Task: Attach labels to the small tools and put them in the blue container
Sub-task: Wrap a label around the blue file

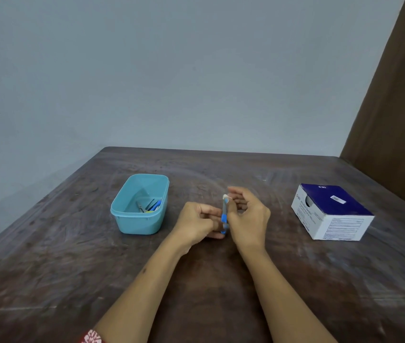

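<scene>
Both hands met mid-table: left hand (197, 220) and right hand (248, 216) pinched the tool (224, 216) upright between them; the container (140, 204) sat left, nearer the left hand.

Dark wooden table (73, 280) against grey wall (171, 70), brown curtain (399, 120).

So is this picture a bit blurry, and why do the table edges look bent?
In the head view, light is soft and even, with faint shadows and no harsh glare. The hands, left and right, and the small tool they hold look slightly soft. The box print is unreadable. The wide lens bows the table edge; the blue container leans outward.
</scene>
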Motion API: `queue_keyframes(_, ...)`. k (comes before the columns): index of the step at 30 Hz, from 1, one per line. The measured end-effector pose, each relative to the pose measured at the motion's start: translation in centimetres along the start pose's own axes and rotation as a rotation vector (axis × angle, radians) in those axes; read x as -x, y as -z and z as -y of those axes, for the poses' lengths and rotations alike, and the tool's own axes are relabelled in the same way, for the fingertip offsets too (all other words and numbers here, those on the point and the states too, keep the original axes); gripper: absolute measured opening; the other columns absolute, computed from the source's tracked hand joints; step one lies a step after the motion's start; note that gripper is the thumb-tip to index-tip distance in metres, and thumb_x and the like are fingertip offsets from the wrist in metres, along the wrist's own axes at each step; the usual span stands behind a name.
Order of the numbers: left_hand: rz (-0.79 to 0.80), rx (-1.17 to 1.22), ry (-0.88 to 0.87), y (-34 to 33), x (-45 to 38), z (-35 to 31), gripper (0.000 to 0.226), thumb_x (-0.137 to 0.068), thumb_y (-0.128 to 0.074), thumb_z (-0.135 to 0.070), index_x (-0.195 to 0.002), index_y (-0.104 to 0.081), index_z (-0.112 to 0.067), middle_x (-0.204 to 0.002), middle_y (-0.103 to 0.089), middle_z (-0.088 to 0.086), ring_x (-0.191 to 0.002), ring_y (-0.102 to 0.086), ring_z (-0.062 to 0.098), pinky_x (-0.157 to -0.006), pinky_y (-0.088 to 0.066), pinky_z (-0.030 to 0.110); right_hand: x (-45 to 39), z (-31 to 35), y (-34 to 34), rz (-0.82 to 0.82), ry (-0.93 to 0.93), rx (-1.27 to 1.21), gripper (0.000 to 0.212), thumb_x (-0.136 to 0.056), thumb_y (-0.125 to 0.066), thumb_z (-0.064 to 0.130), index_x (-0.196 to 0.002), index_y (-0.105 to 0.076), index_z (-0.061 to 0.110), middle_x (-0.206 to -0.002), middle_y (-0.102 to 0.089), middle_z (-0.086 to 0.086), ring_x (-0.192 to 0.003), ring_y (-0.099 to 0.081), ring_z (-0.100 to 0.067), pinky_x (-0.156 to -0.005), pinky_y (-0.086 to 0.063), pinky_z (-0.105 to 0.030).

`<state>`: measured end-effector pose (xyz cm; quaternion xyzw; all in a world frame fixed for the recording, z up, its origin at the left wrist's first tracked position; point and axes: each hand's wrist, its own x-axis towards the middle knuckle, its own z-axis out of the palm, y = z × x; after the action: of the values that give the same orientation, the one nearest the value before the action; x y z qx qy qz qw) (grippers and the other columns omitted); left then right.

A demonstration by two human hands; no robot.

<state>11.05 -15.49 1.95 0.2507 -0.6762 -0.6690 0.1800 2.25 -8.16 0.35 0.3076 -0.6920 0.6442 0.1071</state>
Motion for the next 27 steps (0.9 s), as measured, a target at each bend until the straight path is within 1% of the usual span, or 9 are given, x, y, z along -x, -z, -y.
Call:
queue_keyframes(2, -0.081, 0.019, -0.028, -0.05, -0.14, 0.15, 0.023, -0.079, -0.060, 0.014, -0.091, -0.070, -0.003, -0.078, -0.071, 0.012, -0.071, -0.070, 0.019, -0.063, -0.060, 0.028, 0.22, 0.17, -0.05, 0.059, -0.001, 0.000, 0.016, -0.077, -0.068, 0.002, -0.088, -0.071, 0.014, -0.069, -0.065, 0.008, -0.062, -0.061, -0.003, -0.060, -0.052, -0.014)
queue_keyframes(6, -0.180, -0.020, -0.071, 0.01, -0.44, 0.31, 0.027, -0.081, -0.057, 0.014, -0.100, -0.069, -0.001, -0.085, -0.071, 0.015, -0.078, -0.070, 0.024, -0.065, -0.060, 0.029, 0.43, 0.41, 0.03, 0.123, -0.015, 0.012, 0.016, -0.074, -0.069, 0.002, -0.083, -0.070, 0.015, -0.065, -0.065, 0.010, -0.059, -0.061, 0.000, -0.057, -0.048, -0.008)
queue_keyframes(9, -0.086, -0.014, -0.014, 0.11, -0.18, 0.14, 0.023, -0.077, -0.063, 0.014, -0.092, -0.070, -0.002, -0.080, -0.072, 0.010, -0.073, -0.070, 0.019, -0.061, -0.059, 0.026, 0.14, 0.20, 0.16, 0.036, 0.002, 0.003, 0.010, -0.080, -0.068, 0.006, -0.086, -0.072, 0.014, -0.069, -0.065, 0.015, -0.063, -0.062, 0.007, -0.059, -0.046, -0.004)
queue_keyframes(12, 0.011, 0.014, 0.031, 0.19, 0.01, -0.02, 0.023, -0.075, -0.066, 0.014, -0.094, -0.068, 0.001, -0.076, -0.072, 0.010, -0.069, -0.071, 0.016, -0.059, -0.058, 0.024, -0.04, 0.01, 0.16, -0.030, 0.007, 0.019, 0.011, -0.082, -0.068, 0.009, -0.090, -0.073, 0.014, -0.075, -0.067, 0.012, -0.068, -0.064, 0.003, -0.064, -0.049, -0.006)
queue_keyframes(15, -0.042, 0.007, -0.014, 0.17, -0.12, 0.12, 0.024, -0.078, -0.061, 0.014, -0.099, -0.068, 0.004, -0.080, -0.071, 0.013, -0.072, -0.070, 0.018, -0.064, -0.060, 0.028, 0.30, 0.31, 0.08, 0.013, 0.015, 0.000, 0.013, -0.076, -0.069, 0.004, -0.078, -0.070, 0.017, -0.066, -0.064, 0.014, -0.060, -0.062, 0.001, -0.057, -0.048, -0.008)
queue_keyframes(18, -0.099, -0.037, -0.049, 0.30, -0.25, 0.08, 0.027, -0.081, -0.057, 0.014, -0.102, -0.069, 0.003, -0.087, -0.071, 0.016, -0.079, -0.070, 0.023, -0.068, -0.060, 0.032, 0.59, 0.35, -0.04, 0.079, 0.032, 0.034, 0.015, -0.072, -0.070, 0.002, -0.076, -0.068, 0.016, -0.063, -0.062, 0.013, -0.059, -0.061, -0.001, -0.054, -0.048, -0.009)
queue_keyframes(21, -0.004, -0.047, 0.006, 0.44, 0.00, -0.20, 0.028, -0.077, -0.061, 0.016, -0.102, -0.067, 0.005, -0.086, -0.071, 0.017, -0.074, -0.070, 0.021, -0.062, -0.059, 0.027, 0.29, 0.02, -0.12, -0.005, 0.060, 0.027, 0.013, -0.077, -0.069, 0.003, -0.082, -0.071, 0.014, -0.067, -0.064, 0.011, -0.063, -0.061, -0.002, -0.060, -0.049, -0.010)
queue_keyframes(23, 0.077, -0.056, 0.049, 0.30, 0.24, -0.43, 0.029, -0.075, -0.064, 0.015, -0.103, -0.066, 0.006, -0.087, -0.070, 0.018, -0.073, -0.070, 0.019, -0.060, -0.059, 0.026, 0.04, -0.13, -0.06, -0.056, 0.059, 0.010, 0.013, -0.081, -0.067, 0.004, -0.089, -0.071, 0.013, -0.073, -0.064, 0.011, -0.069, -0.061, 0.002, -0.064, -0.047, -0.007)
queue_keyframes(27, 0.046, -0.063, 0.008, 0.00, 0.21, -0.19, 0.028, -0.075, -0.061, 0.017, -0.099, -0.068, 0.005, -0.082, -0.070, 0.016, -0.072, -0.069, 0.019, -0.062, -0.059, 0.026, 0.13, 0.08, 0.01, -0.030, 0.043, 0.019, 0.013, -0.077, -0.068, 0.004, -0.083, -0.069, 0.015, -0.068, -0.063, 0.011, -0.063, -0.060, -0.002, -0.059, -0.047, -0.009)
